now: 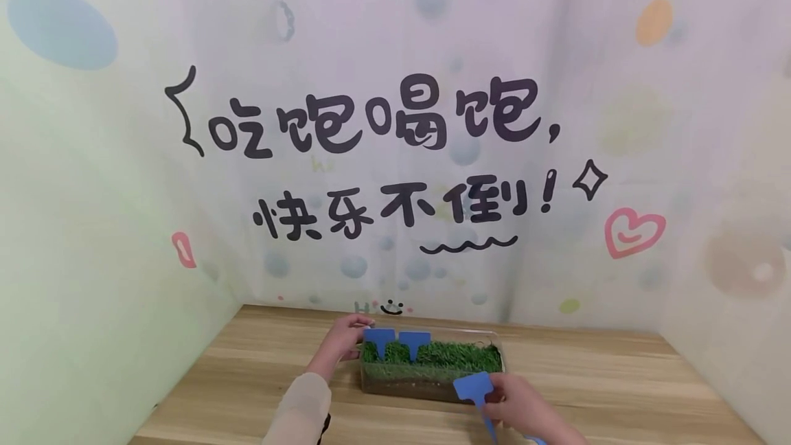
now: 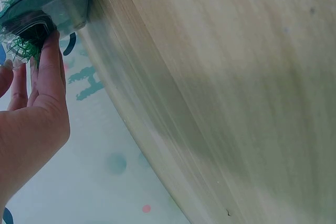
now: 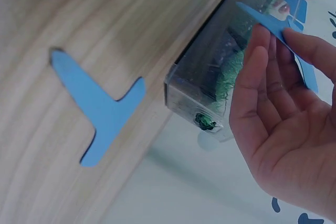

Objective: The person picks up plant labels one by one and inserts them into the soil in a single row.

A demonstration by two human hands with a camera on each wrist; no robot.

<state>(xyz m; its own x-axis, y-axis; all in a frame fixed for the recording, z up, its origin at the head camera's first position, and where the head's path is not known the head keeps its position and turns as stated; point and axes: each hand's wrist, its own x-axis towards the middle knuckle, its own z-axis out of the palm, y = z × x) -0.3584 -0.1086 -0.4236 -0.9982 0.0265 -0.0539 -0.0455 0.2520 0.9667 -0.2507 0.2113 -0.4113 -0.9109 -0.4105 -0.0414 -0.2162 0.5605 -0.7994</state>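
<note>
A clear plastic box (image 1: 432,390) with dark soil and green grass (image 1: 457,357) stands on the table. Two blue T-shaped plant labels, a left one (image 1: 380,338) and a right one (image 1: 414,342), stand upright in the grass toward its left end. My left hand (image 1: 342,342) holds the box at its left end, fingers around the far corner (image 2: 39,85). At the front right corner, my right hand (image 1: 522,404) pinches another blue plant label (image 1: 474,388) between thumb and fingers, its stem pointing down, outside the box.
A further blue plant label (image 3: 107,114) lies flat on the wooden table (image 1: 618,376), to the right of the box. Behind the table hangs a pale printed cloth (image 1: 395,273), with similar cloth at both sides.
</note>
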